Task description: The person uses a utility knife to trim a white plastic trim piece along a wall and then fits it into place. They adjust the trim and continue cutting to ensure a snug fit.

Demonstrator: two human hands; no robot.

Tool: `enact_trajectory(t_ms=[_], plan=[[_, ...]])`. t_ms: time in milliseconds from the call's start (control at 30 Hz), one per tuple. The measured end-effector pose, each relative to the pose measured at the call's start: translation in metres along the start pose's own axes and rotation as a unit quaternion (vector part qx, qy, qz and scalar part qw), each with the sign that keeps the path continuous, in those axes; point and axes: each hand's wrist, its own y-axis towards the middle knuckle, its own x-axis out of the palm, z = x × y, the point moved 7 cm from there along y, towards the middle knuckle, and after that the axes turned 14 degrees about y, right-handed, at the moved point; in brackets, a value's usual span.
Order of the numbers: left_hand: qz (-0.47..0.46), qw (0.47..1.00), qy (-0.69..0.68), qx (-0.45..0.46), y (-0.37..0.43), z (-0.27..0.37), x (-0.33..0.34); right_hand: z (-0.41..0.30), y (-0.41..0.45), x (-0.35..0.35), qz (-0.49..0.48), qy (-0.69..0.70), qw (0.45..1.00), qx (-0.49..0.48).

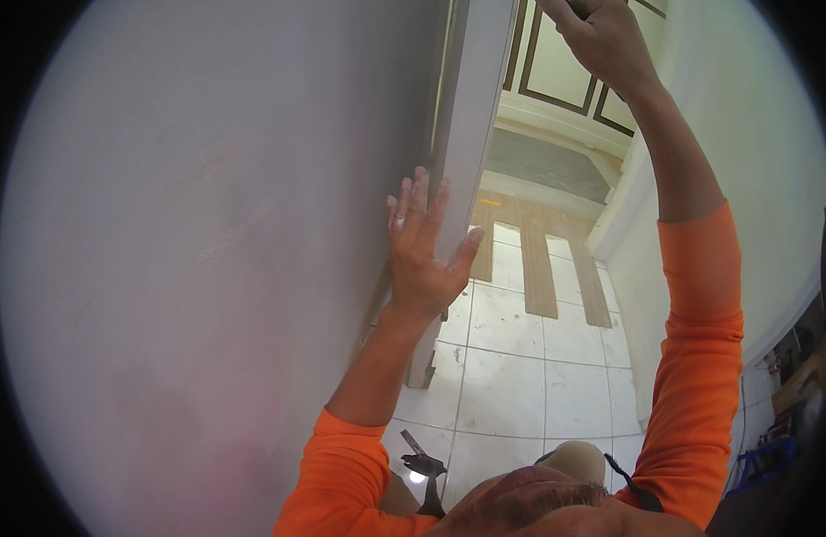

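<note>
My left hand [426, 258] lies with its fingers spread against a pale upright door-frame board [476, 87], beside the wide grey-white wall [204, 221]. White dust or residue marks its fingers, and it holds nothing. Raised high at the top edge of the view, my right hand [604, 43] has its fingers curled around a dark object [578, 8]. Most of that object is hidden by the hand or cut off by the picture's edge, so its kind is unclear.
Past the opening, wood-look planks [539, 268] meet white floor tiles [503, 382]. A grey mat-like panel [547, 164] lies before pale cabinet doors [560, 60] with dark trim. Another white wall [742, 107] rises at right. A blue item [765, 463] stands among clutter, lower right.
</note>
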Motion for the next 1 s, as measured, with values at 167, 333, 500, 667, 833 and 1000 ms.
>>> enact_trajectory(t_ms=[167,333,500,667,833,1000], plan=[[-0.003,1.0,-0.004,-0.014,0.002,-0.005,-0.003,0.003,0.001,0.003,0.001,0.021,0.999,0.048],[-0.007,1.0,-0.007,-0.022,0.001,-0.009,-0.004,0.004,-0.003,0.008,0.008,0.016,1.0,0.002],[-0.008,1.0,0.001,-0.026,0.001,-0.011,-0.002,0.005,-0.01,0.014,-0.001,0.007,1.0,-0.023],[-0.02,0.999,0.015,-0.045,0.001,-0.014,-0.002,0.001,-0.022,0.015,0.005,0.023,0.999,-0.022],[-0.026,0.998,0.001,-0.051,0.0,-0.015,0.001,0.004,-0.022,0.017,0.017,0.03,0.999,-0.019],[-0.032,0.998,0.013,-0.055,0.0,-0.014,0.002,0.007,-0.019,0.013,0.023,0.017,0.999,-0.021]])
